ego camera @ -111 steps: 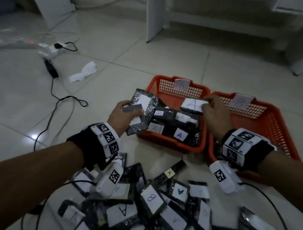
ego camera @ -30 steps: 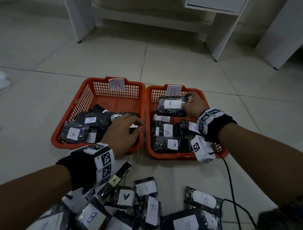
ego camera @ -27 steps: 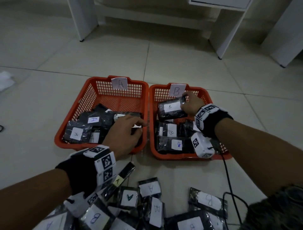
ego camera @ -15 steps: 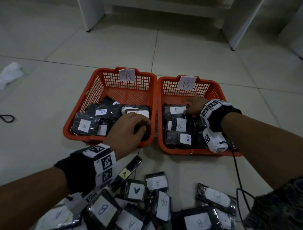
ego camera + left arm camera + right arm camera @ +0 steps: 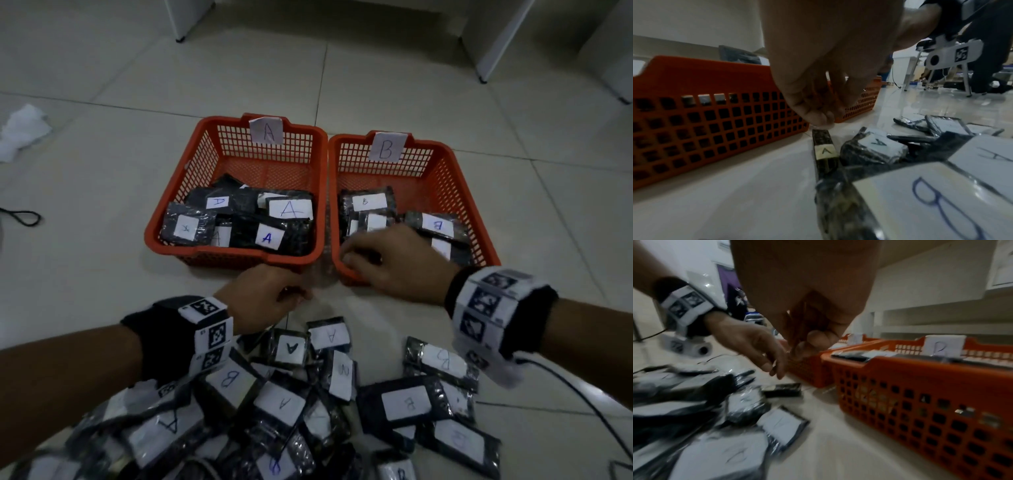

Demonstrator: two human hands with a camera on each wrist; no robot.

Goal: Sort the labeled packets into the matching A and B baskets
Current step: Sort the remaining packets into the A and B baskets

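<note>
Both hands are out of the baskets and back down at the loose pile.

The left hand, half a second ago inside the A basket, now pinches the tip of a narrow A-labelled packet lying on the floor just before that basket. The right hand has left the B packets and hangs over the near rim of the B basket, fingers loosely curled, holding nothing. The unsorted packets lie heaped nearest the person.

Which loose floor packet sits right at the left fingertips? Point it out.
The narrow strip packet with a small yellowish A label, its end under the left hand; the others are wider, white-labeled.
</note>
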